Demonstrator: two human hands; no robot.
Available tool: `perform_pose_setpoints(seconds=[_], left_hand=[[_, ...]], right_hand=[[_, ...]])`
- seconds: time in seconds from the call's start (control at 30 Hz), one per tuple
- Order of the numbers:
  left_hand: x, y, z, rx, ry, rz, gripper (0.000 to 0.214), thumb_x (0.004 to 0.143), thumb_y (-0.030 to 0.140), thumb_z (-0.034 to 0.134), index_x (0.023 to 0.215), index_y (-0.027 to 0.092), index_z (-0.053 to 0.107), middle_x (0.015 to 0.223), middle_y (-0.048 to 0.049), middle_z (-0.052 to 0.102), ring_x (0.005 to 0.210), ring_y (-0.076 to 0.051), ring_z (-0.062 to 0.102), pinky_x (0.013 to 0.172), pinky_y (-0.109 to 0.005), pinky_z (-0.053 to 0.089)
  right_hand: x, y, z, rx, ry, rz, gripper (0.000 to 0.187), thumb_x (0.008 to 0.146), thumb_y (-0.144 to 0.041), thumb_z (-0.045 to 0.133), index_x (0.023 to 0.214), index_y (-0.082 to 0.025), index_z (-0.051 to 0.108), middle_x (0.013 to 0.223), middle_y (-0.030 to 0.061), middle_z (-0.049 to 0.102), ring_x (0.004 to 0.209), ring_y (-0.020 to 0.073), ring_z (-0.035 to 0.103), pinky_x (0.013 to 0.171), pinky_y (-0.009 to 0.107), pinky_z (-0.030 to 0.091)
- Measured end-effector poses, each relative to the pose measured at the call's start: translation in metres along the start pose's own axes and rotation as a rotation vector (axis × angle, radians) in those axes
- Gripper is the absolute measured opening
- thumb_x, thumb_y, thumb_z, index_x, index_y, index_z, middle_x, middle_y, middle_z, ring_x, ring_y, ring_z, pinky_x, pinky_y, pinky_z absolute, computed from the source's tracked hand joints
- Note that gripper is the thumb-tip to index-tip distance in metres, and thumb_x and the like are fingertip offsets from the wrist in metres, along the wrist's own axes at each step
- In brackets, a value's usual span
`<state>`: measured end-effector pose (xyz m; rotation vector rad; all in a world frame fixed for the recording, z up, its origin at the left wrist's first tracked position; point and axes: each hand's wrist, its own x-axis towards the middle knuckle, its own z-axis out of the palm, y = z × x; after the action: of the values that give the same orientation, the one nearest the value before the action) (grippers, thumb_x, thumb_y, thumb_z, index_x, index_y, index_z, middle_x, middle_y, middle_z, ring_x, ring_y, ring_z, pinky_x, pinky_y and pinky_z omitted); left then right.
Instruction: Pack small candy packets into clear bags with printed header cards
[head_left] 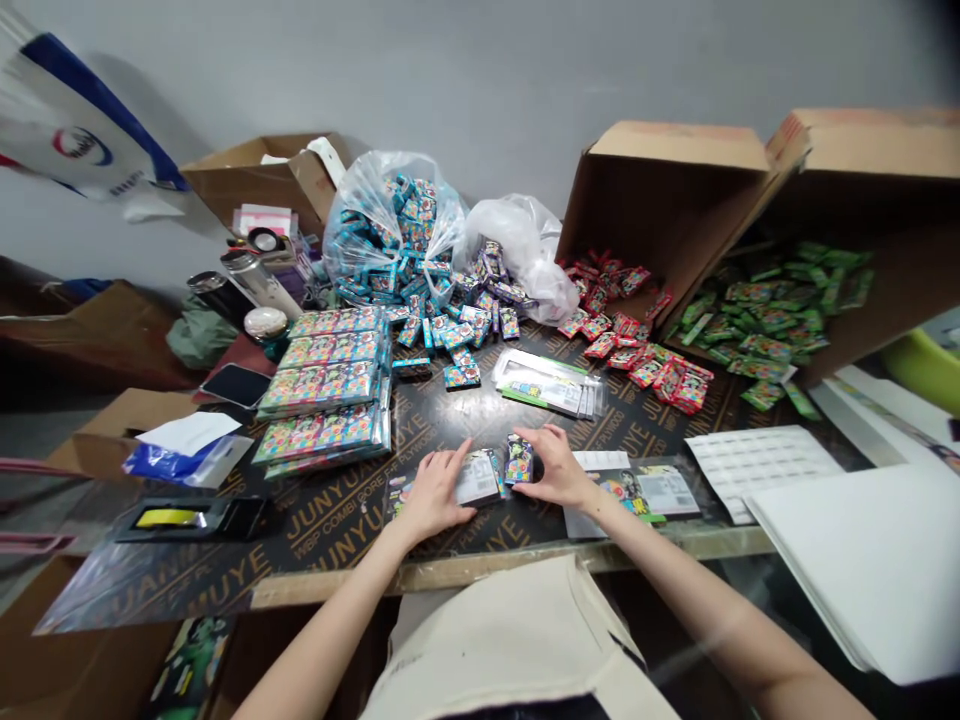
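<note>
A small dark box with colourful print [519, 460] stands between the thumb and fingers of my right hand [559, 472], which is closed on it. My left hand [436, 492] rests with thumb and forefinger apart on a flat printed package [480, 477], just left of the small box; the palm hides part of that package. Another printed package [664, 492] lies under and beyond my right wrist. In front of my hands is a small pile of clear-windowed packages with green edges [547, 385].
Stacked filled packs [322, 385] stand left. Behind are a plastic bag of blue boxes [401, 230], loose purple boxes [491, 270], red boxes [637, 350] and a carton [885, 230] with green boxes. A tape dispenser [187, 518] is left; white sheets [847, 560] are right.
</note>
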<state>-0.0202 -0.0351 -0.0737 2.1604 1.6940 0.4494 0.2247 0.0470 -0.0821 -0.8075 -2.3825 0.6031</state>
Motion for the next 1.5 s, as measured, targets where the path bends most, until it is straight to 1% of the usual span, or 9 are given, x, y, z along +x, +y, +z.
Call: perform_pose_setpoints(seconds=[0.3,0.57,0.9,1.07,1.13,1.2,1.27,1.37,1.5], left_hand=[[-0.001,0.008,-0.015,-0.262,0.006,0.077,0.095,0.059,0.027,0.069,0.138,0.022,0.017,0.124,-0.0097,0.045,0.114,-0.026,0.044,0.100,-0.043,0.031],[-0.001,0.020,-0.014,-0.413,0.042,0.047,0.100,0.055,0.026,0.073,0.138,0.023,0.018,0.118,-0.0080,0.049,0.109,-0.025,0.048,0.096,-0.042,0.035],[0.002,0.022,-0.011,-0.402,0.108,-0.021,0.097,0.058,0.027,0.070,0.138,0.025,0.015,0.119,-0.0075,0.049,0.109,-0.024,0.049,0.096,-0.043,0.036],[0.016,0.021,-0.008,-0.328,0.181,-0.051,0.094,0.062,0.032,0.068,0.138,0.025,0.014,0.117,-0.0069,0.049,0.107,-0.024,0.051,0.094,-0.043,0.038],[0.022,0.022,-0.005,-0.294,0.144,-0.036,0.095,0.062,0.032,0.067,0.139,0.025,0.011,0.117,-0.0072,0.049,0.107,-0.025,0.050,0.094,-0.042,0.038],[0.024,0.022,-0.001,-0.250,0.104,-0.016,0.094,0.063,0.031,0.066,0.139,0.024,0.010,0.118,-0.0078,0.048,0.108,-0.025,0.049,0.095,-0.042,0.037],[0.023,0.017,0.004,-0.198,0.072,0.001,0.094,0.064,0.029,0.064,0.139,0.025,0.009,0.120,-0.0086,0.047,0.110,-0.026,0.048,0.095,-0.044,0.036],[0.015,0.003,0.013,-0.120,0.028,0.012,0.093,0.062,0.025,0.064,0.139,0.026,0.012,0.121,-0.0086,0.048,0.110,-0.027,0.045,0.094,-0.045,0.035],[0.012,-0.015,0.019,-0.081,0.027,-0.012,0.083,0.060,0.025,0.066,0.134,0.026,0.030,0.120,-0.0081,0.050,0.111,-0.029,0.044,0.096,-0.049,0.032]], right_hand=[[0.003,-0.011,-0.018,0.316,-0.082,0.051,0.089,0.052,-0.035,0.076,0.128,-0.022,0.032,0.111,0.0064,0.057,0.105,0.0236,0.051,0.094,0.038,0.033],[0.010,-0.018,-0.024,0.152,0.055,-0.026,0.079,0.056,-0.040,0.073,0.123,-0.020,0.038,0.117,0.0093,0.054,0.107,0.0251,0.051,0.100,0.044,0.024],[0.006,-0.030,-0.028,0.088,-0.011,-0.017,0.088,0.063,-0.056,0.065,0.133,-0.020,0.025,0.128,0.0124,0.047,0.119,0.0269,0.041,0.104,0.047,0.012],[0.003,-0.036,-0.011,-0.062,0.013,-0.006,0.050,0.090,-0.041,0.033,0.136,-0.024,0.023,0.132,0.0075,0.045,0.124,0.0206,0.036,0.105,0.047,0.000],[0.011,-0.019,-0.014,-0.108,0.000,-0.008,0.048,0.090,-0.041,0.034,0.135,-0.027,0.026,0.130,0.0054,0.047,0.123,0.0206,0.037,0.105,0.047,0.003],[0.024,0.013,-0.030,-0.196,0.155,0.144,0.051,0.085,-0.041,0.044,0.133,-0.027,0.031,0.128,0.0060,0.049,0.123,0.0231,0.035,0.104,0.047,0.008],[0.037,0.056,-0.059,-0.328,0.382,0.401,0.054,0.079,-0.032,0.054,0.129,-0.023,0.038,0.132,0.0108,0.042,0.127,0.0276,0.028,0.102,0.050,0.012],[0.045,0.113,-0.111,-0.401,0.449,0.651,0.038,0.073,-0.013,0.053,0.111,-0.016,0.056,0.133,0.0164,0.038,0.129,0.0320,0.020,0.099,0.055,0.009],[0.047,0.135,-0.143,-0.246,0.485,0.628,0.019,0.079,-0.018,0.049,0.092,-0.017,0.062,0.116,0.0145,0.053,0.122,0.0310,0.032,0.097,0.056,0.017]])
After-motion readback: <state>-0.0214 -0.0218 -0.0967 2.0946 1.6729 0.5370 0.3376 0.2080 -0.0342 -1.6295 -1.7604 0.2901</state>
